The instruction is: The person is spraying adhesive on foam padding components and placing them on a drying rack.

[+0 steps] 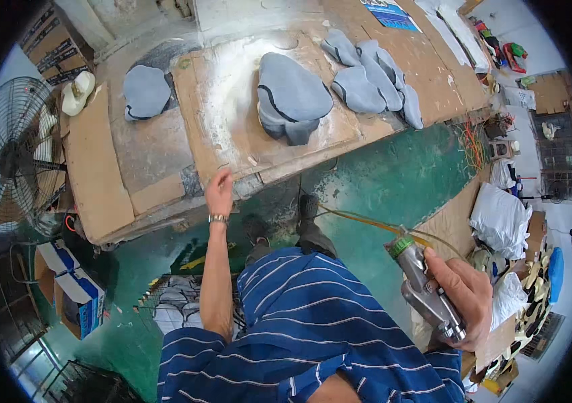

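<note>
My right hand (462, 295) grips a metal spray gun (427, 292) with a green ring, held out at the right of my body. A yellowish hose (380, 224) runs behind the gun. My left hand (218, 193), with a watch on its wrist, is at the front edge of the work table (98, 181), its fingers loosely bent and nothing seen in them. Beyond it, a large grey moulded pad with a black edge (292, 87) sits raised on cardboard dusted with whitish powder. A flatter grey pad (146, 92) lies to the left.
Several grey pads (373, 77) overlap at the table's right. At its left end are a cream moulded piece (79, 93) and a large fan (17, 154). An open carton (71, 295) stands on the green floor. White sacks (499, 218) and orange cords (474, 151) are at the right.
</note>
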### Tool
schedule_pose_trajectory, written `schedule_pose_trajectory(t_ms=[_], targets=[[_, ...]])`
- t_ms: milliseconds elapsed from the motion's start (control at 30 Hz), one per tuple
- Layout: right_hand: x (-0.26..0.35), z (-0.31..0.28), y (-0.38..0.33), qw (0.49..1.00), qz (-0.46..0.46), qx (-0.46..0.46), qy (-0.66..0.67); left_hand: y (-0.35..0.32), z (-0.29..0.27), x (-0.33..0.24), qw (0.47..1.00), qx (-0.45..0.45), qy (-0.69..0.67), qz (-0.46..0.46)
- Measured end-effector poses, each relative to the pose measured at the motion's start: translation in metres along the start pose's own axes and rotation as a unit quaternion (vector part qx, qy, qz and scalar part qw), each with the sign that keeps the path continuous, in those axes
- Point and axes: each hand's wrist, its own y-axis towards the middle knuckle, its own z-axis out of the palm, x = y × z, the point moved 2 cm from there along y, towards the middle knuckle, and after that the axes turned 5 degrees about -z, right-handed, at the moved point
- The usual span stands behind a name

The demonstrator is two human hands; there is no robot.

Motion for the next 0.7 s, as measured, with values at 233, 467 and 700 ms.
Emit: schedule_pose_trajectory(t_ms=[233,467,700], targets=[[-0.058,-0.014,-0.032,0.999,0.013,-0.022,0.039,0.077,0.040,-0.137,0.996,-0.025,-0.041,0.079],[-0.133,-0.029,-0.054,0.986,-0.005,0.014,0.164,0.139,0.080,-0.204,0.989,-0.045,-0.019,0.137],[-0.194,-0.034,-0.061,0.978,0.065,-0.077,0.184,0.144,0.126,-0.206,0.870,0.005,0.435,0.232]])
